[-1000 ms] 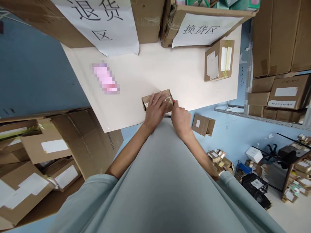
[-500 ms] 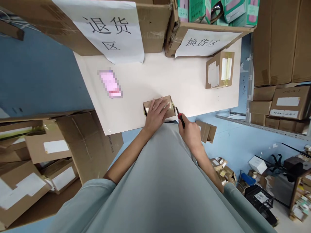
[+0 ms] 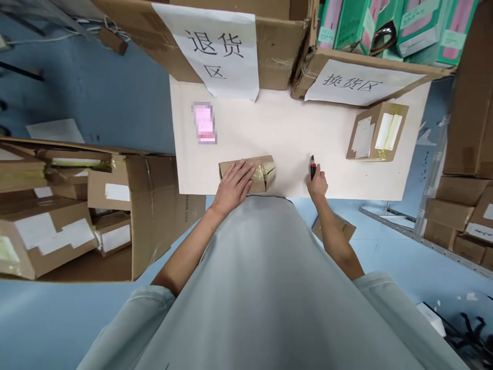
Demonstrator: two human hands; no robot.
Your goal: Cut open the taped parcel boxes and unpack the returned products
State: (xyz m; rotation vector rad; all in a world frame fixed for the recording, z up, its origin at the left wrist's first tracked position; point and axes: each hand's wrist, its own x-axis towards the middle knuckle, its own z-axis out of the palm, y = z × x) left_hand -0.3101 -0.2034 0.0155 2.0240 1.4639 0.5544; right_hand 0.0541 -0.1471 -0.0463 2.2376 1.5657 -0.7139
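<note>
A small brown cardboard box (image 3: 265, 177) sealed with shiny tape lies at the table's near edge. Its right end looks slit, with the flaps slightly bulging. Flat across the box's left part rests my left hand (image 3: 233, 185), fingers stretched out. My right hand (image 3: 318, 184) is closed around a box cutter (image 3: 313, 167) with a red and black handle. The cutter's dark tip points away from me, over the table, apart from the box on its right side.
On the white table (image 3: 300, 123) stand two large labelled cartons, the left carton (image 3: 275, 56) and the right carton (image 3: 316, 64) with green packages (image 3: 354, 25). A taped box (image 3: 385, 131) stands at right. A pixelated pink item (image 3: 205, 122) lies left. A big box of parcels (image 3: 154, 205) flanks the table.
My right hand has moved the box cutter away from the box's right end, to the right. The slit end now shows. The view has shifted and turned.
</note>
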